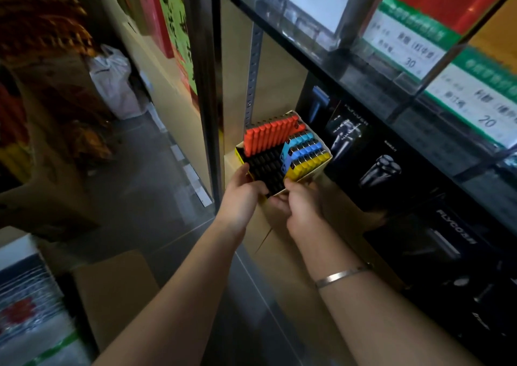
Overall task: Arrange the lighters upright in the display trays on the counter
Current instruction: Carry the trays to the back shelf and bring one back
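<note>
Far left: blurred stock, a white plastic bag [112, 83] on the floor and a brown cardboard box [112, 290] low down, both well apart from your work.

Centre: your left hand [243, 195] grips the near-left corner of the display tray [310, 174], thumb lying on the black insert, fingers curled under the edge. The tray is a small card box, tilted toward you, held in front of the lower shelf w/ no visible support beneath it but your hands. Whether its far edge rests on anything, you can't tell.

In the tray: a row of orange lighters [268, 137] stands tall along the back-left. Most of the middle is bare black slots. At the right sit rows of blue lighters [305, 147] and yellow lighters [310, 164], seated lower. One light-blue lighter [286, 153] leans across them, out of its slot.

Right of centre: your right hand [303, 209], bracelet on the wrist, pinches the tray's near-right edge, fingers curled beneath.

Far right: black shaver boxes [372, 167] just beside the tray; a glass shelf [335, 46] w/ price tags above.

Risks, as a judgement: the tilt plus the loaded right side could let the tray twist in your grip, and the leaning lighter would prob. slide out first. The tall orange row looks top-heavy; a bump vs. the shaver boxes or shelf edge could topple it. The card walls may buckle if you squeeze.
</note>
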Demonstrator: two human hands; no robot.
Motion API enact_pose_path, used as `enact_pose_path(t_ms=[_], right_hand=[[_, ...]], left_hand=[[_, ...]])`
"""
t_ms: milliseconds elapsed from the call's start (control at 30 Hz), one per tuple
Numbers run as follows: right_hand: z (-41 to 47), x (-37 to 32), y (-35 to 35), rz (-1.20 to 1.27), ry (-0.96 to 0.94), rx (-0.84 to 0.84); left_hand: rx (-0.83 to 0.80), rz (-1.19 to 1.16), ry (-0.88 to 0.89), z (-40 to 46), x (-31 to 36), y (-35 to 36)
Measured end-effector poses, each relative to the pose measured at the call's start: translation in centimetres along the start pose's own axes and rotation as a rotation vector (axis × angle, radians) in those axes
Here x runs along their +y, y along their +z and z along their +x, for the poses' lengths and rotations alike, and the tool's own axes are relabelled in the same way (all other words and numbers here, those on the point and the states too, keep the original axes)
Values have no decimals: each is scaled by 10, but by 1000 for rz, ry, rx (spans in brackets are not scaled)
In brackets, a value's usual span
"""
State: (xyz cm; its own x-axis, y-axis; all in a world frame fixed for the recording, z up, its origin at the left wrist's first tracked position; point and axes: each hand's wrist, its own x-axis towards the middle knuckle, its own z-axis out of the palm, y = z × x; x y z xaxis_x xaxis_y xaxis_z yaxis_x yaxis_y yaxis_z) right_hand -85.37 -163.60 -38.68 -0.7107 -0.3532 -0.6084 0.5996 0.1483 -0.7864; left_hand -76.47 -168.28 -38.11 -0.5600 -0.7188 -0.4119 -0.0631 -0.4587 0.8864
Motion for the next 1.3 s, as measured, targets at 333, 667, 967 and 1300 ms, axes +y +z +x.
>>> enact_pose_path(t_ms=[333,667,967,1300], right_hand=[[-6,-9,-12,-139,-26,-13],[-179,-48,-38,-794,-278,-168],[-343,-25,-78,-1464,-313,-739],[-415,55,-180,-1970,-407,-1274]], left_hand=[[-54,-29,-10,-6,-4,-4],[239,440,-71,-164,63,-40],[162,1002,-144,-387,49,-83],[454,860,-520,-583,-78,-81]])
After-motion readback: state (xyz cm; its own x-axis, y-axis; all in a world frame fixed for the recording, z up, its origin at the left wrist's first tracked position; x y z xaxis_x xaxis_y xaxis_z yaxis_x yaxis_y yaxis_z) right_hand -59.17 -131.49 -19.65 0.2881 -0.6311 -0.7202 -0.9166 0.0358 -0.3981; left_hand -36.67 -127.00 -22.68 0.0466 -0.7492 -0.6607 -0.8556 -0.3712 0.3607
